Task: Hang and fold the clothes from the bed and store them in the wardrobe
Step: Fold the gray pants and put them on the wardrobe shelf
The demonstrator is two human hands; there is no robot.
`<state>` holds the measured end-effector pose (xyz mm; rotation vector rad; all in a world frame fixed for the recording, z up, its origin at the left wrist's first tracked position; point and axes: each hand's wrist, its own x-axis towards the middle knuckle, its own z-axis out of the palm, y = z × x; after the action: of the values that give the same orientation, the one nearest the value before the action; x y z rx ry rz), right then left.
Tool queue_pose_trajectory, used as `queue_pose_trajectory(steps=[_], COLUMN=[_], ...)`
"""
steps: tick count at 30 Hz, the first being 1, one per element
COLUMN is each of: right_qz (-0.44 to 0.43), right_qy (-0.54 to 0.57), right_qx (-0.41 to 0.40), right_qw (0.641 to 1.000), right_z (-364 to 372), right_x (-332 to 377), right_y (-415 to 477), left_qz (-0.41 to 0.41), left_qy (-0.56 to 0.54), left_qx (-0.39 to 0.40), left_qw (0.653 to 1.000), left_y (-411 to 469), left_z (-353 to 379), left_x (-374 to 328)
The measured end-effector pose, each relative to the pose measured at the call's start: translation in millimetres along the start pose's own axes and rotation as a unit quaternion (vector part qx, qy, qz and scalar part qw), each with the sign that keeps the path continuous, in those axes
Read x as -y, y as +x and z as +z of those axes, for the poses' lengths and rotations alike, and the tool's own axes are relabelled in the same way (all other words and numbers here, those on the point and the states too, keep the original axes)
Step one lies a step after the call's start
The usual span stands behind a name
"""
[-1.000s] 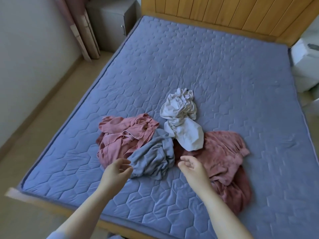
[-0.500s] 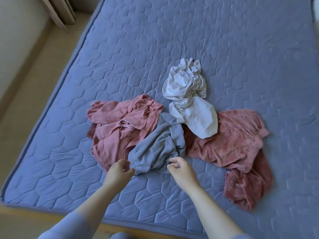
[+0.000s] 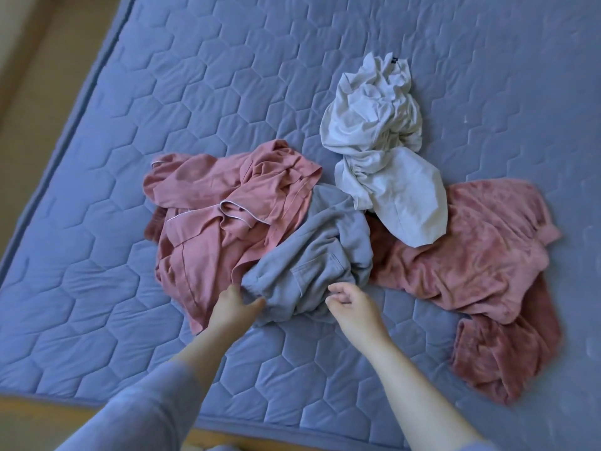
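Observation:
Four crumpled garments lie in a pile on the blue quilted mattress [image 3: 195, 76]. A grey garment [image 3: 318, 255] sits in the middle at the front. My left hand [image 3: 232, 309] pinches its gathered cuff between thumb and fingers. My right hand [image 3: 353, 304] hovers at the garment's near edge, fingers curled and apart, with no cloth in them. Left of the grey one is a pink shirt with white piping [image 3: 211, 206]. A white garment [image 3: 383, 157] lies behind, and a fuzzy pink garment [image 3: 471, 255] spreads to the right.
The mattress's near edge runs along the bottom above a wooden bed frame [image 3: 22, 415]. Tan floor [image 3: 29, 43] shows past the bed's left edge. Bare mattress surrounds the pile on all sides.
My view has tilted down and closer to the pile. Both hands moved forward to the grey garment, and the left hand has closed on its cuff.

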<state>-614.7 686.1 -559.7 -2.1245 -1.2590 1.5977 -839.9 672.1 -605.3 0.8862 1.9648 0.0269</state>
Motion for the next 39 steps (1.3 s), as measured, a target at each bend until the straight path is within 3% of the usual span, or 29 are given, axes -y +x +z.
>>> queue_pose_trajectory(steps=[7,12,24,39], right_qz=[0.01,0.006,-0.013,-0.138], right_qy=[0.011,0.023,0.082,0.11], right_qx=[0.002,-0.005,-0.031,-0.124], right_qw=[1.0,1.0,0.996,0.976], right_z=[7,3,-41,-173], right_x=[-14,-12,18,114], right_y=[5,1,-51,-147], left_qz=[-0.051,-0.016,0.122,0.316], left_qy=[-0.125,-0.22,-0.223,-0.149], left_qx=[-0.016,0.049,-0.006,-0.084], left_qw=[0.991,0.974,0.967,0.933], left_y=[12,-2,-75,-223], left_z=[7,5,-43,-151], left_x=[-3,-13,-59,-212])
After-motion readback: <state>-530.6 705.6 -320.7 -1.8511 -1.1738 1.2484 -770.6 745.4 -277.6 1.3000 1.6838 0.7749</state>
